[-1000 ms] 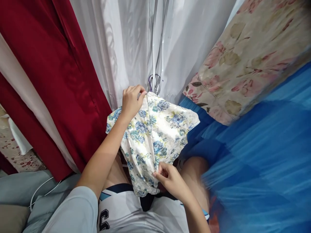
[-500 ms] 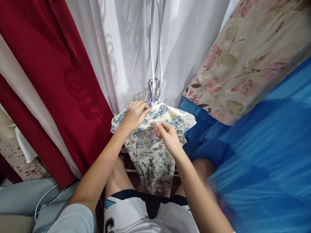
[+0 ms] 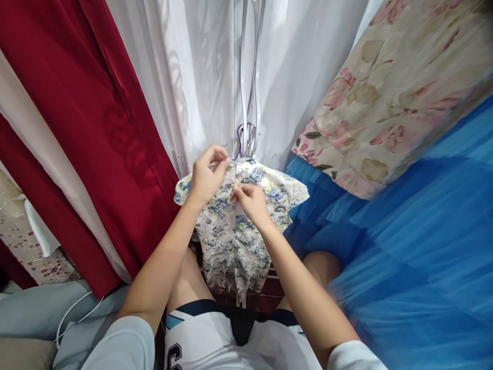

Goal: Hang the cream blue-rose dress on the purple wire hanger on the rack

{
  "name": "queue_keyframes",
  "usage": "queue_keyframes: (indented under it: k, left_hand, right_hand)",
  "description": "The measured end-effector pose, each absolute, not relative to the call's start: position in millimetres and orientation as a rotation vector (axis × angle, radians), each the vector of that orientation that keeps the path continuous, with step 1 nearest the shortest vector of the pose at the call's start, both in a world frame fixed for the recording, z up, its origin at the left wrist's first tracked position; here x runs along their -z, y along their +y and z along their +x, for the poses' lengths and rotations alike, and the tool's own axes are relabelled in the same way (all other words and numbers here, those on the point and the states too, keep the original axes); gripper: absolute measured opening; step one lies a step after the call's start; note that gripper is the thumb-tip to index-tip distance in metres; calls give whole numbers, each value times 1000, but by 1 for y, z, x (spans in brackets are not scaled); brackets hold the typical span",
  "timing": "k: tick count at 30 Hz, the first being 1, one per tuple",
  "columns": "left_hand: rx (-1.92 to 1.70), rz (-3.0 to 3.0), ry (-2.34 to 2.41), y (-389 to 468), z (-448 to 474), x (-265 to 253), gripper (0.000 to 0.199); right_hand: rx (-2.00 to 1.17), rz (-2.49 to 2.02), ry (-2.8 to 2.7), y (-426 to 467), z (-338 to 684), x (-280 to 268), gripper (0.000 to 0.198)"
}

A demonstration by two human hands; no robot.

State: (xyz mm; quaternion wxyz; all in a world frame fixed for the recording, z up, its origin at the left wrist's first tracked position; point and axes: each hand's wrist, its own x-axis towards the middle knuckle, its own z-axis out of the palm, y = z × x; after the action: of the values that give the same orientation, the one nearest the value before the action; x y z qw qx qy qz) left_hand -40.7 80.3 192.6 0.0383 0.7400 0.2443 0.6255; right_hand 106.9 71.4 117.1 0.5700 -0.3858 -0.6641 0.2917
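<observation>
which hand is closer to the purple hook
Left. The left hand is just below and left of the purple hook, at the top of the blue-flowered garment; the right hand is farther below it.

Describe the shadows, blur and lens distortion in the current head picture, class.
Head view: curling shadows fall on the red cloth and white curtain; head view: the blue fabric looks soft and streaky, and the flowered garment's lower print is smeared; head view: the red cloth leans outward toward the top, likely wide-angle stretch.
</observation>
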Motion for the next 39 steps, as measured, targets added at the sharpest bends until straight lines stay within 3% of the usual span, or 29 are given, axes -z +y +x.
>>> queue_keyframes:
  k: [4, 10, 14, 20, 25, 31, 36, 39]
  left_hand:
    - [-1805, 2106, 603, 86, -42, -201, 25]
    - [-1635, 2132, 524, 80, -38, -190, 23]
    - [-1635, 2138, 506, 76, -34, -181, 22]
    - [-2084, 1953, 587, 95, -38, -180, 26]
    - [-2319, 1698, 665, 143, -112, -173, 32]
    - [-2229, 1010, 962, 150, -166, -90, 38]
    - [-2156, 822, 999, 112, -116, 2, 30]
    - [-2030, 818, 936, 81, -66, 31, 29]
  right_hand:
    - [-688, -899, -1534, 62, 105, -118, 30]
    - [-490, -992, -1524, 50, 105, -152, 38]
    - [-509, -874, -1532, 54, 102, -155, 33]
    - [-490, -1060, -1588, 73, 96, -134, 28]
    - [-678, -1089, -1737, 61, 106, -125, 30]
    - [-881, -1036, -1758, 32, 101, -107, 25]
    - [-1102, -1025, -1445, 20, 105, -55, 26]
    - [-1065, -1100, -1223, 11, 117, -19, 31]
